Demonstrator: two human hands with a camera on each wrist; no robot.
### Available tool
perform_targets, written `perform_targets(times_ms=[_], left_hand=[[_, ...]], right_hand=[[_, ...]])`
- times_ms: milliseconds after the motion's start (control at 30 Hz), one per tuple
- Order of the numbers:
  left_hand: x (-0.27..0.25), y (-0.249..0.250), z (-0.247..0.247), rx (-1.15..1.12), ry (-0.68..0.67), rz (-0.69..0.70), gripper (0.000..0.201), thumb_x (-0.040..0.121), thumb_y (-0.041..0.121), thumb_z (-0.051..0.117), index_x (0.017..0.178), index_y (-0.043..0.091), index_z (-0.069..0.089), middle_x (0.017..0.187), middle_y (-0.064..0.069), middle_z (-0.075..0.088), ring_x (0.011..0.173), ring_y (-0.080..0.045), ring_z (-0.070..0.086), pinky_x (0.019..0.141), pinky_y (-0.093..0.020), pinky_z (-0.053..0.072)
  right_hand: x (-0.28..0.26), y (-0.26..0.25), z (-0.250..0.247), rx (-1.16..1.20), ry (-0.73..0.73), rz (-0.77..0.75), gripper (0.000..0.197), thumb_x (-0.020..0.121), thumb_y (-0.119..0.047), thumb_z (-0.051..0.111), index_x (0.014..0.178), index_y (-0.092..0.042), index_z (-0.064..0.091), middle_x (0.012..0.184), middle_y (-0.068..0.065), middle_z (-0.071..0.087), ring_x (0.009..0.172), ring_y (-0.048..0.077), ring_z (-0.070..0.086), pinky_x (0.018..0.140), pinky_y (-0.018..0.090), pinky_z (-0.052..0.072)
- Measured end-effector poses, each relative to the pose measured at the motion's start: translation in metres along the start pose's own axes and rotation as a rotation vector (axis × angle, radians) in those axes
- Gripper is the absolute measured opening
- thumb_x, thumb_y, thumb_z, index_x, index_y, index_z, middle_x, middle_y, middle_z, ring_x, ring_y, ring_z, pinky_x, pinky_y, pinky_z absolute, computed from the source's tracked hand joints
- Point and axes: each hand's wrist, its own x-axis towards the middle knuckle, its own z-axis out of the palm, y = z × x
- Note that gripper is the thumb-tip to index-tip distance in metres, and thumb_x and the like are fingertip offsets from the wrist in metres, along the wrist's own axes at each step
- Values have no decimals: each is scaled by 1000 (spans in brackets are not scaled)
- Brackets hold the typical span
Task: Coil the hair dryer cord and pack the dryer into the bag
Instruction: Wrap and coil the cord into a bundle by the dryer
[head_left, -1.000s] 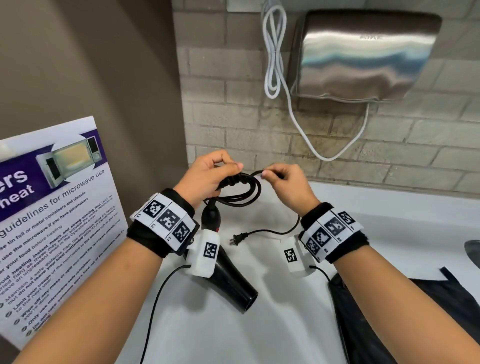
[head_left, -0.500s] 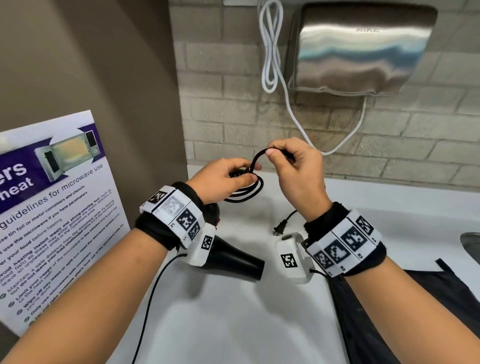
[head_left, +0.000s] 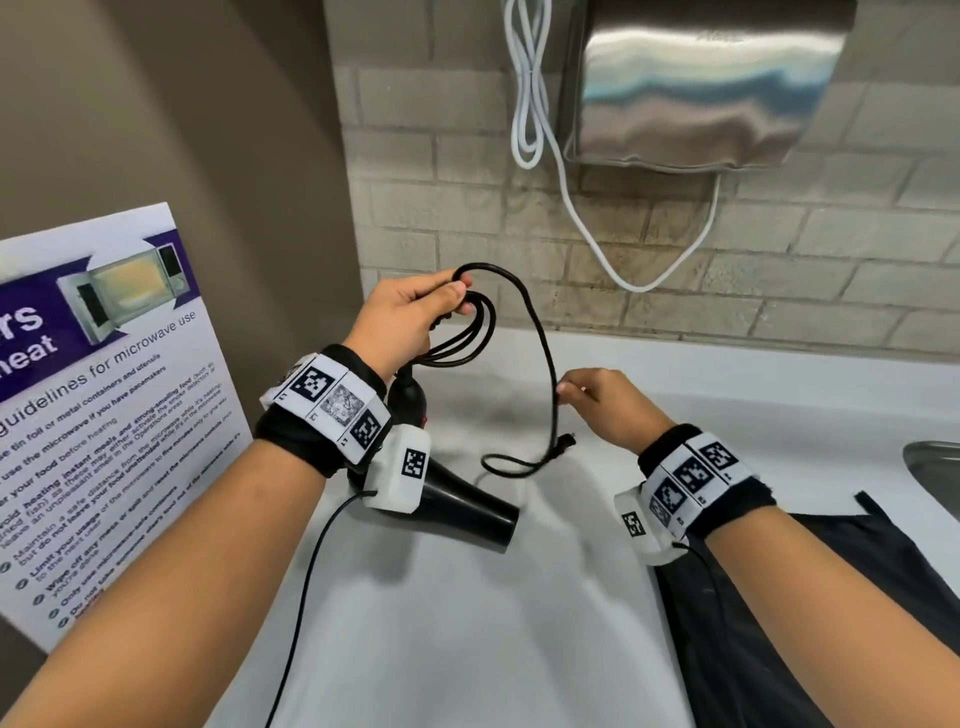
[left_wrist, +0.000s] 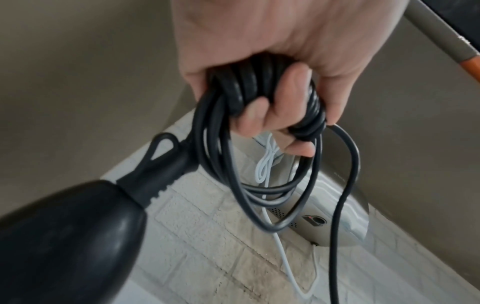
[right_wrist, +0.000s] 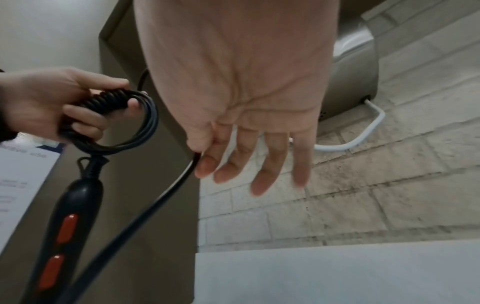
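My left hand (head_left: 415, 317) grips several coiled loops of the black cord (head_left: 540, 338) above the counter. The black hair dryer (head_left: 467, 506) hangs below that hand by its cord end, with its barrel low over the counter. From the coil the loose cord arcs up and then drops to my right hand (head_left: 597, 400), which pinches it between thumb and forefinger. Below the pinch the plug (head_left: 566, 441) dangles. The left wrist view shows my left hand (left_wrist: 259, 115) wrapped around the coil (left_wrist: 259, 189) above the dryer handle (left_wrist: 64, 236). In the right wrist view my right hand (right_wrist: 221, 164) has straight fingers and the cord (right_wrist: 145, 205) beside the thumb. The black bag (head_left: 779, 597) lies at lower right.
A steel hand dryer (head_left: 696, 83) with a white cable (head_left: 530, 104) hangs on the brick wall. A microwave poster (head_left: 104, 389) leans at the left. A sink rim (head_left: 935, 467) shows at the right edge. The white counter (head_left: 467, 649) lies below my hands.
My right hand left the coil and slid down and right along the cord, drawing out a long arc. The left hand kept its grip and took another loop.
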Motion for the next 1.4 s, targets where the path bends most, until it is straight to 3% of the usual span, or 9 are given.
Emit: perform_targets(times_ms=[133, 267, 500, 733, 867, 1000, 1167, 1300, 1400], left_hand=[[7, -6, -8, 11, 14, -65, 26, 93, 13, 52, 114, 1, 63, 68, 0, 64, 38, -7, 28, 31, -12, 20], [2, -6, -7, 10, -71, -73, 19, 93, 16, 53, 104, 10, 67, 65, 5, 68, 42, -8, 27, 32, -14, 18], [-5, -6, -4, 13, -137, -88, 17, 93, 16, 52, 100, 10, 67, 62, 5, 66, 57, -14, 30, 34, -13, 18], [-3, -7, -14, -50, -130, -88, 18, 94, 15, 49, 98, 11, 66, 62, 5, 64, 38, -4, 29, 33, -14, 17], [2, -9, -15, -67, -116, -102, 19, 95, 17, 47, 94, 13, 66, 63, 6, 63, 31, -4, 22, 34, -13, 14], [7, -11, -14, -80, -60, -117, 20, 96, 19, 47, 99, 13, 66, 75, -1, 63, 28, -6, 22, 33, -13, 19], [12, -11, -7, -77, -6, -133, 23, 95, 19, 49, 107, 8, 65, 81, -4, 66, 27, -5, 23, 33, -13, 20], [13, -12, -2, -62, -18, -127, 23, 94, 19, 50, 109, 10, 65, 83, -4, 68, 28, -6, 24, 32, -13, 21], [12, -11, -2, -61, -113, -148, 20, 94, 19, 50, 102, 13, 68, 76, 2, 69, 30, -6, 25, 35, -13, 19]], right_hand=[[-4, 0, 13, 211, -95, 35, 21, 95, -17, 47, 77, -20, 59, 82, 2, 58, 63, 11, 53, 61, 19, 40], [11, 26, 36, -84, -193, 117, 18, 94, -20, 48, 107, -16, 60, 113, 8, 59, 95, 21, 58, 85, 30, 45], [27, 65, 85, -578, -419, 167, 43, 99, -22, 31, 142, -24, 33, 154, 12, 15, 139, 34, 21, 114, 40, 22], [44, 88, 108, -221, -118, 408, 32, 93, -12, 42, 123, -1, 47, 126, 19, 51, 112, 31, 52, 85, 29, 40], [50, 63, 80, 2, 151, 258, 7, 92, -3, 39, 89, -6, 45, 79, 12, 52, 79, 24, 50, 62, 24, 28], [41, 21, 51, 414, 489, 37, 27, 87, 10, 37, 79, -15, 43, 91, 13, 60, 75, 20, 55, 65, 28, 44], [10, -40, 23, 731, 809, -554, 23, 88, -7, 45, 84, -30, 44, 90, -11, 54, 77, 9, 58, 70, 23, 53], [4, -66, 33, 586, 699, -695, 19, 86, -5, 50, 83, -23, 51, 89, -7, 56, 86, -4, 56, 79, 15, 48], [13, -74, 42, 264, 735, -708, 14, 81, 3, 55, 77, -11, 51, 80, 7, 60, 83, 14, 55, 75, 21, 45]])
